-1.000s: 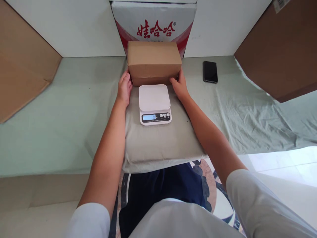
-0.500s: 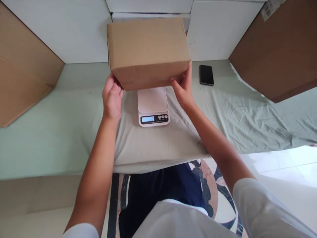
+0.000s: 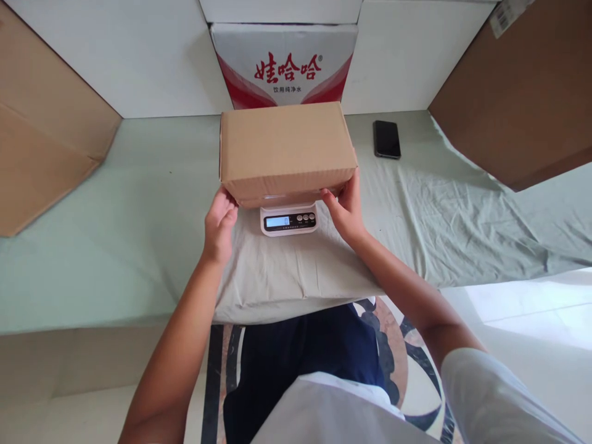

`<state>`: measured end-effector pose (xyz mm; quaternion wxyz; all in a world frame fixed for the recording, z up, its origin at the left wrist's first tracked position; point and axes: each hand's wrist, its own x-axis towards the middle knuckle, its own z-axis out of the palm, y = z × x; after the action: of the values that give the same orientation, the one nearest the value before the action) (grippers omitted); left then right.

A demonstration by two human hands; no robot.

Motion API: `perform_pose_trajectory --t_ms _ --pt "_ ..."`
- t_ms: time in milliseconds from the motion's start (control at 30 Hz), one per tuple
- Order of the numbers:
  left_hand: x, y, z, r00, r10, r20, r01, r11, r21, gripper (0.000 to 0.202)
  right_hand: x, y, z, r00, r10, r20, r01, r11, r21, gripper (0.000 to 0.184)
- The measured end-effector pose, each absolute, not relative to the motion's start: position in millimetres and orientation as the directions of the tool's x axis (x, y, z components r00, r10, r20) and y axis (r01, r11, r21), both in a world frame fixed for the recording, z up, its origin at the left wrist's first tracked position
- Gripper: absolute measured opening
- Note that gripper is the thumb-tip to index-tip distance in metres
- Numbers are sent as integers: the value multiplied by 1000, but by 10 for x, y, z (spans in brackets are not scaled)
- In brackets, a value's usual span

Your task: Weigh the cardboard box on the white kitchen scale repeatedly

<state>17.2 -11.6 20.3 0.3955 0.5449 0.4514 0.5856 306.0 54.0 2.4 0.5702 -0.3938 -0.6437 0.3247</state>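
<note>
A brown box [image 3: 287,142] was held between two bare hands, directly over a white scale [image 3: 289,230], with its long side turned toward the person. The lower left corner of the box was gripped by the left hand [image 3: 221,225], whose fingers were tucked against the bottom edge. The opposite end was clasped by the right hand [image 3: 346,213], its thumb laid on the front face near the lower right corner. Both hands were thus clamped on the box, one at each end.

The plate of the scale was covered by the box, so whether the two were touching could not be told for certain. Only the front strip of the scale was left in sight, where a 0 was shown on the lit display [image 3: 277,221], with round buttons [image 3: 306,217] set to the right of it.

The scale was set on a pale green cloth [image 3: 139,222], which was wrinkled at the right. A black phone [image 3: 386,139] was laid on the cloth, to the right of the box and apart from it. Behind the box, a carton [image 3: 284,46] printed with red characters was seen. The work area was flanked by brown cardboard [image 3: 50,117] on the left and a large brown carton [image 3: 518,98] on the right, marked by a barcode label [image 3: 507,18].
</note>
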Motion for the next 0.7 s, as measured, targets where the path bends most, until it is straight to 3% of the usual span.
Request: perform_pose_trajectory --t_ms 467,700 --pt "164 -53 212 -69 954 291 -1 -292 956 94 3067 554 -75 -42 883 467 120 468 -875 101" --pt "166 -75 219 -88 956 278 40 -276 960 96 3048 531 -48 -34 898 438 110 439 -892 109"
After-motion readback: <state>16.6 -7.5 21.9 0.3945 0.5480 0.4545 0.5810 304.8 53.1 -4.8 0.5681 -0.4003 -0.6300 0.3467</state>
